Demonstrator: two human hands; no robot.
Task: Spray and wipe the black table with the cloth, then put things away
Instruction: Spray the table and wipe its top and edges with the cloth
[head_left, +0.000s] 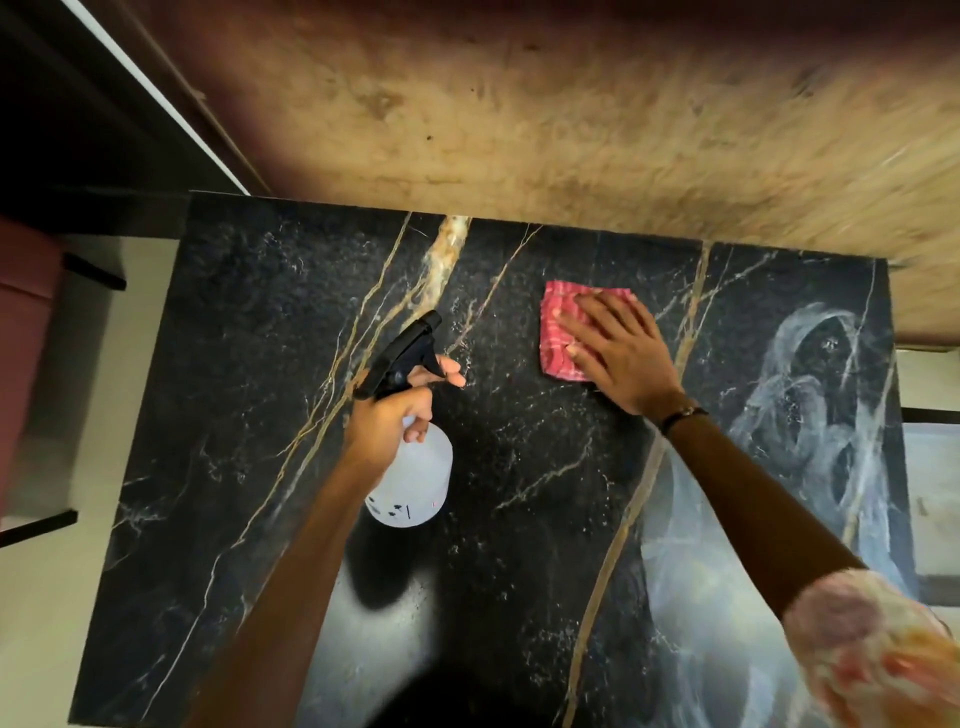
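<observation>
Holding the spray bottle by its neck, the left hand has its grip clamped around the bottle just under the black trigger head, with a finger stretched forward beneath the trigger. The bottle's translucent white body hangs below that grip, tilted above the black worktop, its nozzle pointing up and away from the person. Right of this grip, across a bare stretch of veined black surface, lies the red cloth. The right hand presses flat on the cloth, fingers straight and spread, covering its right part. Beyond that hand, to the right, pale wet smears streak the worktop.
</observation>
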